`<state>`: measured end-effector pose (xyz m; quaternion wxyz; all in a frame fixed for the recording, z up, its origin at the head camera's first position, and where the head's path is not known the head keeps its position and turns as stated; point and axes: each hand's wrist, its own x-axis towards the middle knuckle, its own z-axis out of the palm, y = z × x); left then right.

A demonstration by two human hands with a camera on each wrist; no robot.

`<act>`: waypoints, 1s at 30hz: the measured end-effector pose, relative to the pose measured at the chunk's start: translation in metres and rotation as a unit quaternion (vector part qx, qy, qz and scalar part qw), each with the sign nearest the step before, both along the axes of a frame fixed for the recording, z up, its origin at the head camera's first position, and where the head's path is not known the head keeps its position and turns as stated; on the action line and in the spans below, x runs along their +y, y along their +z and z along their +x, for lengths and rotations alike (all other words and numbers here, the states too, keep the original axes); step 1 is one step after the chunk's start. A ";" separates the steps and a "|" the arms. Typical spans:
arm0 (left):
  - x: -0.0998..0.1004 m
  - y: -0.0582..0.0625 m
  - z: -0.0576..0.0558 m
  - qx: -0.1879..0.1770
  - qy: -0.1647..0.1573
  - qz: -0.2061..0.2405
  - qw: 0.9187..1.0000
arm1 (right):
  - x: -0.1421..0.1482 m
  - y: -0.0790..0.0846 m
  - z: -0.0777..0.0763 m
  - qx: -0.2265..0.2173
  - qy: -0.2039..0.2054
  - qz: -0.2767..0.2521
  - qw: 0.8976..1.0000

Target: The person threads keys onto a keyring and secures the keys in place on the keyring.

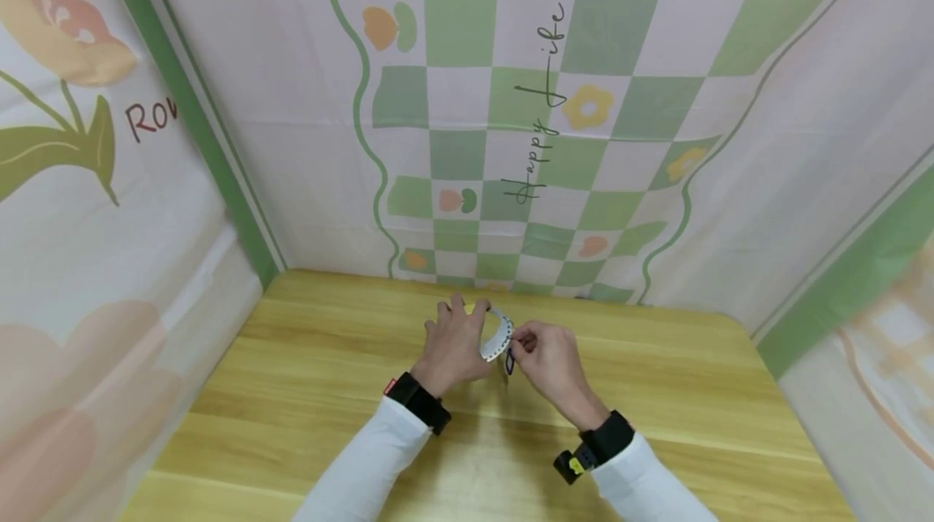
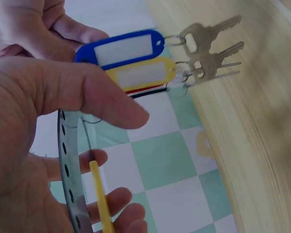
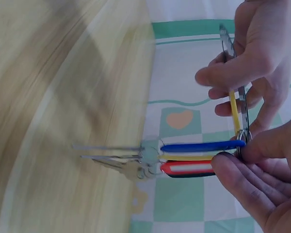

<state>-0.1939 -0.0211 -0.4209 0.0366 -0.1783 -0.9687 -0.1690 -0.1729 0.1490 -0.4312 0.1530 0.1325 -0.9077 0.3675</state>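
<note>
My left hand (image 1: 454, 348) holds a pale curved band (image 1: 499, 341) with a row of small holes, its thumb and fingers spread round it. At the band's right edge, my right hand (image 1: 549, 361) pinches the ends of several key tags. In the left wrist view, a blue key tag (image 2: 123, 50) and a yellow key tag (image 2: 143, 74) carry metal keys (image 2: 202, 60) on small rings. A red key tag (image 3: 188, 168) shows in the right wrist view. Along the band runs a narrow yellow strip (image 2: 100, 194). Fingers partly hide where the tags meet the band.
Beneath both hands is a wood-grain table (image 1: 314, 392). Behind it hangs a green-and-white checked cloth (image 1: 540, 141), and printed cloths (image 1: 73, 303) also hang at the sides. Black straps (image 1: 419, 402) circle both wrists.
</note>
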 end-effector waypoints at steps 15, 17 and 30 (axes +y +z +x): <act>-0.002 0.000 -0.003 -0.020 -0.007 -0.007 1.000 | 0.002 0.000 0.000 -0.008 0.027 0.016 0.999; -0.002 0.001 -0.003 -0.018 -0.006 -0.011 1.000 | 0.002 -0.001 0.000 -0.025 0.016 -0.004 1.000; 0.001 0.000 -0.001 -0.016 0.016 -0.004 1.000 | 0.002 -0.005 -0.001 -0.093 -0.023 -0.112 0.989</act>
